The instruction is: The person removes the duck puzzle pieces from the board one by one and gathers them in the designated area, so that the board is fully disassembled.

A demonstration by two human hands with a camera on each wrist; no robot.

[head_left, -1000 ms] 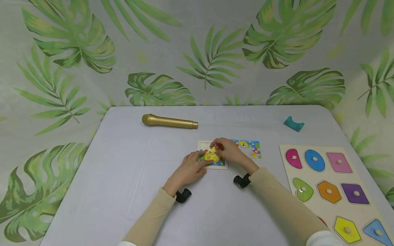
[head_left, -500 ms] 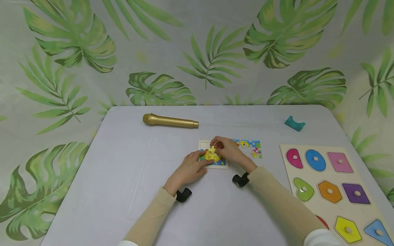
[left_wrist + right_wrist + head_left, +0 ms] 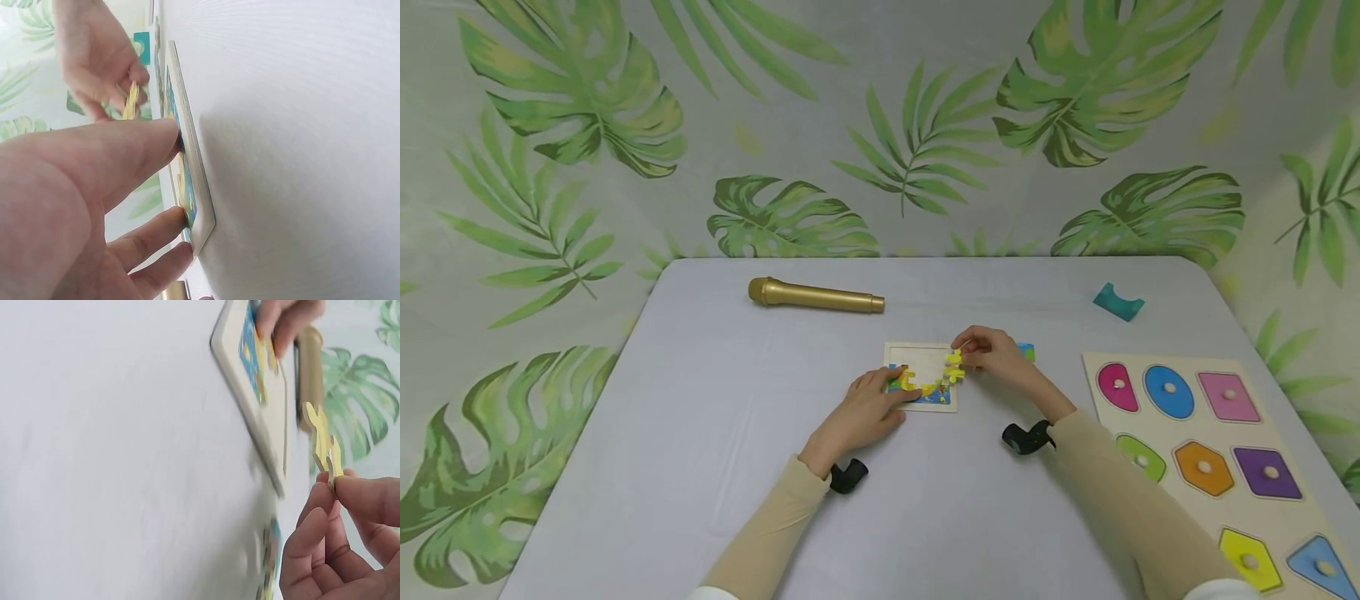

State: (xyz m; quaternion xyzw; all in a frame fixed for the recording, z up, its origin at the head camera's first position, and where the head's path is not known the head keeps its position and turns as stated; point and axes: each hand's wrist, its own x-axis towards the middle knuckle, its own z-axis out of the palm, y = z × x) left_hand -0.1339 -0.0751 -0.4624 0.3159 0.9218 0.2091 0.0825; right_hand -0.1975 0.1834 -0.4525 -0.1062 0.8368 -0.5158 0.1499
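A small jigsaw tray lies on the table. Blue and yellow pieces fill its lower part, while its upper part shows bare board. My left hand rests on its lower left, fingers spread; in the left wrist view the thumb and fingertips touch the pieces and the tray. Just above the tray's right edge, my right hand pinches yellow jigsaw pieces. Seen from the right wrist, these yellow pieces stick out from between thumb and fingers. My right hand hides most of the loose jigsaw pieces behind it.
A gold microphone lies behind and left of the tray. A teal curved block sits at the back right. Along the right side lies a knobbed shape board, partly under my right forearm.
My right hand has lifted yellow pieces out of the tray and moved right with them, baring the board beneath. My left hand stays in place.
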